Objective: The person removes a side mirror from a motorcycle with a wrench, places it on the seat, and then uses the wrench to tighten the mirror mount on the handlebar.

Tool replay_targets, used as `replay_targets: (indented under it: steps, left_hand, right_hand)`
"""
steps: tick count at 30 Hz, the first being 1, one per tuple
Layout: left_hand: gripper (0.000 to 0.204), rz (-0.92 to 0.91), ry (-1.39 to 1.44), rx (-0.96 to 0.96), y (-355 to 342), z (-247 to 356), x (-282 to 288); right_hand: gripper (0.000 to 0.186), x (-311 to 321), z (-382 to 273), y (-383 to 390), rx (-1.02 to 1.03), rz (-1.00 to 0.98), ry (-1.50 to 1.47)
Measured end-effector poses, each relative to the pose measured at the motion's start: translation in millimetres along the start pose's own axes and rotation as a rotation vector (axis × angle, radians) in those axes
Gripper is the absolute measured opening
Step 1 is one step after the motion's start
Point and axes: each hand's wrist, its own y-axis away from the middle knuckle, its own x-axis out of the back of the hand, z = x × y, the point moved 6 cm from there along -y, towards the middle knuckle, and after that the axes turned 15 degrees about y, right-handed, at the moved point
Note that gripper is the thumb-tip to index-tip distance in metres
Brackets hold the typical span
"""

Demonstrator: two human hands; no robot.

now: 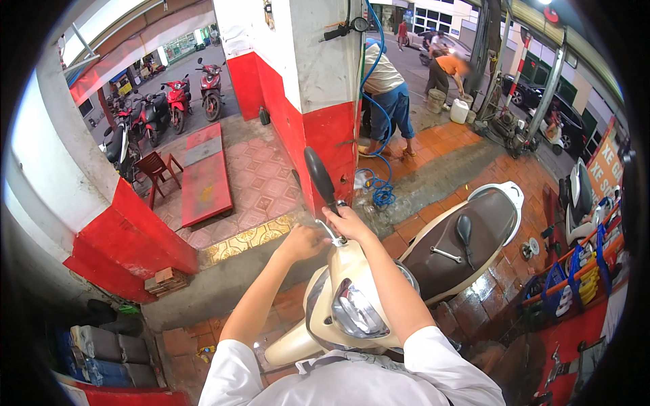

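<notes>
A cream scooter [342, 271] with a chrome headlight [359, 309] stands right in front of me. At its handlebar, my right hand [349, 224] is closed around the lower stem of a black rear-view mirror [319, 170], which points up and away. My left hand [305, 242] has its fingers curled beside a silver lever-like piece [328, 228]; whatever it grips is hidden. On the scooter's dark brown seat [487, 210] lie a second black mirror [464, 230] and a silver wrench [447, 255].
A red and white pillar [325, 128] rises just beyond the handlebar. Blue hose [383, 193] coils on the tiles. Two people bend over nearby, by a white jug [460, 111]. A red bench [206, 176] and chair [157, 169] stand left; a tool rack [582, 271] is right.
</notes>
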Motion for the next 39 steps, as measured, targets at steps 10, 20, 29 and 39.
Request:
replay_targets:
  steps: [10,20,29,39]
  left_hand:
    - [0.036,-0.04,0.009,-0.056,-12.7,-12.7,1.3]
    - [0.037,-0.171,-0.031,-0.103,-34.2,-18.0,-1.4]
    - [0.035,-0.3,-0.161,-0.084,-40.6,-24.3,-14.5]
    - [0.03,-0.209,-0.314,0.076,-24.8,-17.2,-22.9]
  right_hand:
    - [0.039,-0.1,-3.3,1.0,-0.013,-0.024,-0.014]
    - [0.038,0.1,-0.7,0.0,0.04,-0.015,-0.058]
    - [0.04,-3.4,-2.8,1.2,-0.061,-0.069,-0.223]
    - [0.046,-13.2,-4.5,-6.4,-0.131,-0.09,-0.364]
